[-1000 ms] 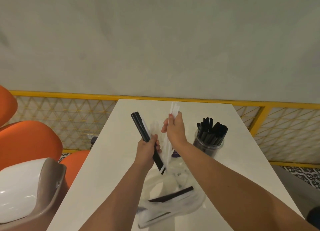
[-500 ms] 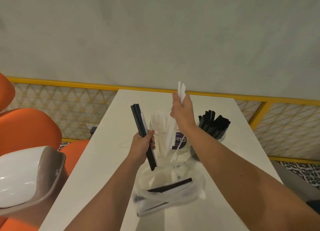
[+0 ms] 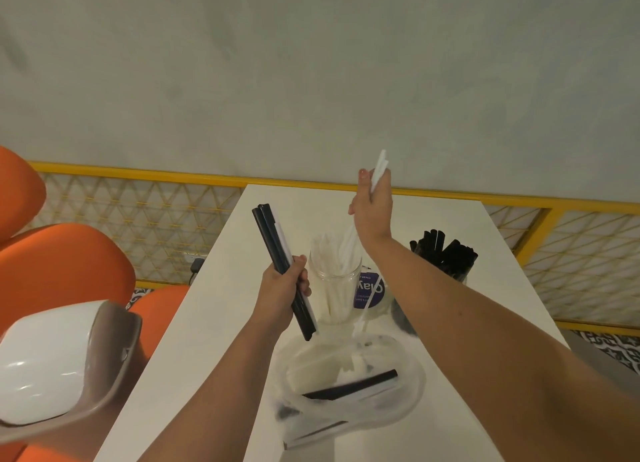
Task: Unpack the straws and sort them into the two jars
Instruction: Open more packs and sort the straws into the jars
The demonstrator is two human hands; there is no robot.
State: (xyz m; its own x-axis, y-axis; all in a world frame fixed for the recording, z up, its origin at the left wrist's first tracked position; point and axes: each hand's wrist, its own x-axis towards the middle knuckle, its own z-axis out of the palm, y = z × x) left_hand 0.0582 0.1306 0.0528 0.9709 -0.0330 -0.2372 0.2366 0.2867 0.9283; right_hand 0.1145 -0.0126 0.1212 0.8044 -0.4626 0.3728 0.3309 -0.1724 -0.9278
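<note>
The left hand (image 3: pixel 282 295) has its grip closed round a bundle of black plastic straws (image 3: pixel 273 243), tilted over the white tabletop (image 3: pixel 214 323). The right hand (image 3: pixel 372 212) has its grip pinching thin white straws (image 3: pixel 379 168), raised above the clear glass jar of white straws (image 3: pixel 332 288). The second jar of black straws (image 3: pixel 462 277) stands beside it. The clear plastic bag (image 3: pixel 304 364) lies nearer, with straws inside.

Right hand (image 3: pixel 372 207) lifts white straws (image 3: pixel 378 170) above jar (image 3: pixel 334 281).

Left hand (image 3: pixel 282 295), right hand (image 3: pixel 372 208): fingers (image 3: pixel 304 286) clenched.
</note>
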